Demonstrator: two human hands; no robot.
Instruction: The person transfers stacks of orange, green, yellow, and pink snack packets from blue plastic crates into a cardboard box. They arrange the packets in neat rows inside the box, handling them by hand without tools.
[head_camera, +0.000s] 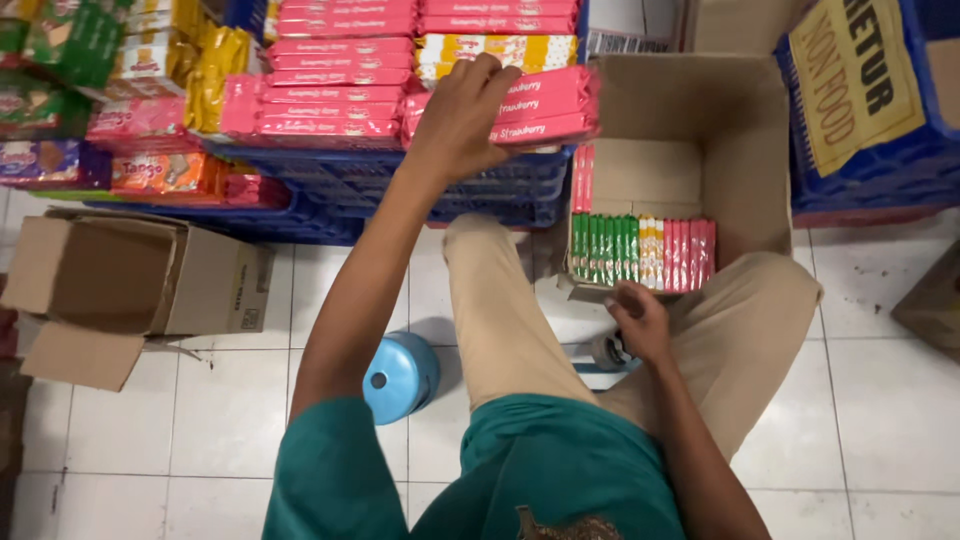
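Note:
My left hand (462, 118) reaches up and grips a stack of pink wafer packs (550, 105) at the front edge of a blue crate (500, 190). My right hand (640, 320) rests low between my knees, fingers curled, just in front of an open cardboard box (740, 150). Inside that box, green, yellow-white and pink wafer packs (640, 250) stand on end in a row. Whether the right hand holds anything I cannot make out.
More pink, yellow and green snack packs (330, 70) fill the blue crates at the back. An empty open carton (110, 280) lies on the white tiled floor at left. A small blue stool (400, 375) sits under me. Another blue crate with a cardboard sign (860, 90) stands at right.

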